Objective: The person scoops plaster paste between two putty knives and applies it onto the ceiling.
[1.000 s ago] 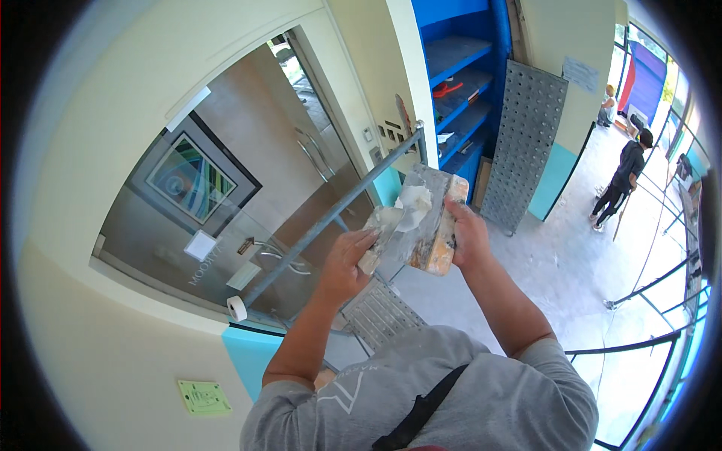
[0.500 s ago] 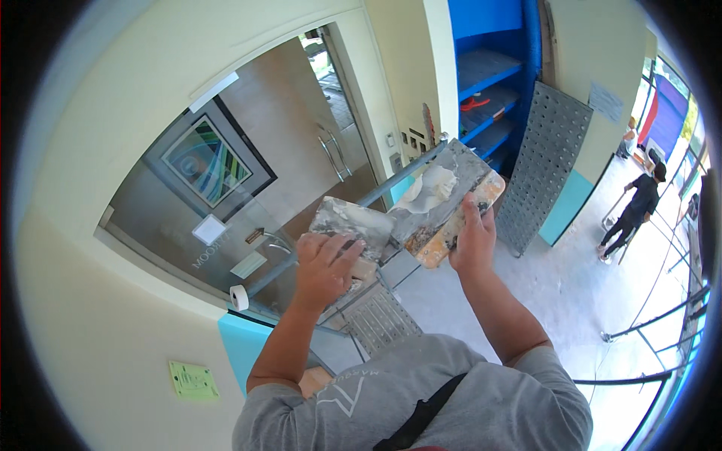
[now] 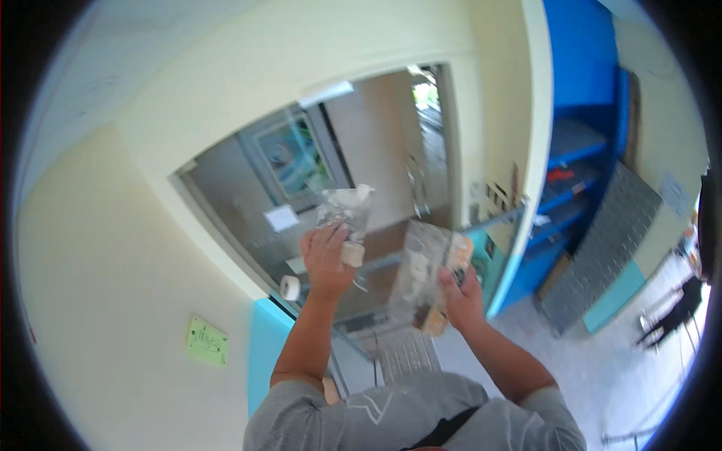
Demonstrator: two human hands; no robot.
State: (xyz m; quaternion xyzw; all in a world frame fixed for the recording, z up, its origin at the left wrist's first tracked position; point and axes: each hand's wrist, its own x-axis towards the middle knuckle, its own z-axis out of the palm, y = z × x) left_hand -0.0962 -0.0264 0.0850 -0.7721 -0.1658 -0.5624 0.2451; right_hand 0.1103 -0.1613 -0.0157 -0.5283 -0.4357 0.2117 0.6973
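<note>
My left hand (image 3: 325,261) is closed round the pale block-like handle of a plastering trowel (image 3: 332,214). White plaster (image 3: 356,197) sits along the trowel's upper end. In my right hand (image 3: 463,302) is a plastering board (image 3: 426,239), a flat grey metal plate with a worn orange-brown wooden strip along its side. My thumb lies over that strip. A smear of white plaster (image 3: 418,264) rests on the plate's face. The two tools are apart, held up in front of my chest. Motion blurs both plates.
A metal rail (image 3: 489,222) crosses ahead, with a white tape roll (image 3: 289,288) at its left end. Beyond is a glass door (image 3: 376,128). Below lies a perforated metal platform (image 3: 406,356). Blue shelves (image 3: 575,143) and a leaning perforated plank (image 3: 602,248) stand right. A person (image 3: 677,312) is far right.
My view has swung toward the left wall and upward. The trowel in my left hand has been lifted away from the board; the board has tilted to a steeper angle.
</note>
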